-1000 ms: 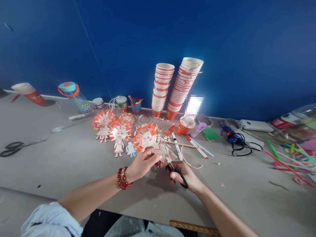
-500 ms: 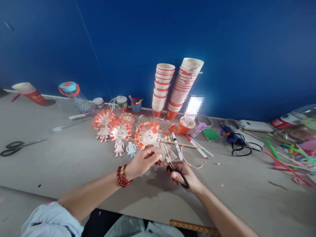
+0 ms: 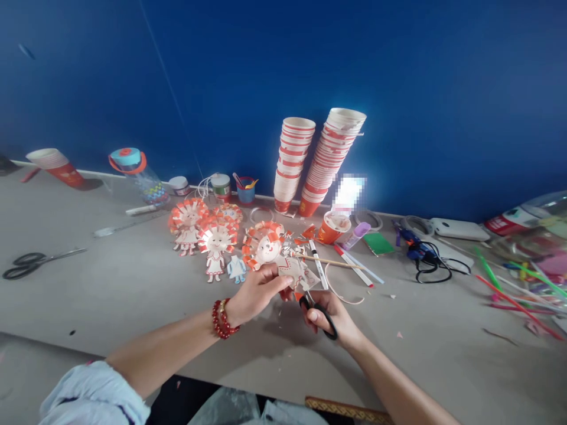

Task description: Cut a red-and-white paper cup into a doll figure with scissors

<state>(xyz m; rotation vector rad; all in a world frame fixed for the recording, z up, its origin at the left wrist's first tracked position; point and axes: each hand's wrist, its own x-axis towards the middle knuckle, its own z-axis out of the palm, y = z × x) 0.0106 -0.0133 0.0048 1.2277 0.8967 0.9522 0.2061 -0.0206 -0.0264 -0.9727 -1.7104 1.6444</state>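
My left hand point(image 3: 261, 289), with red bead bracelets at its wrist, pinches a white paper cutout point(image 3: 296, 273) that has a red dotted line drawn on it. Black-handled scissors point(image 3: 326, 321) are in my right hand point(image 3: 334, 319), their blades at the cutout's lower edge; how far the blades are apart is too small to tell. Just beyond the left hand lies a round paper face point(image 3: 268, 249) with an orange and white fringe. Left of it are several paper dolls, one in a white dress point(image 3: 215, 262), and a small pale blue paper dress point(image 3: 236, 268).
Two tall stacks of paper cups point(image 3: 295, 165) lean at the blue wall. A cup of scraps point(image 3: 335, 227), markers point(image 3: 354, 265) and a glue gun point(image 3: 414, 245) lie to the right, with coloured sticks point(image 3: 518, 289) farther over. Another pair of scissors point(image 3: 33, 264) rests far left, near a bottle point(image 3: 139, 174).
The view has shifted slightly. The fringed face beyond my left hand looks a little turned. Both hands keep their hold on the cutout and scissors, with little movement.
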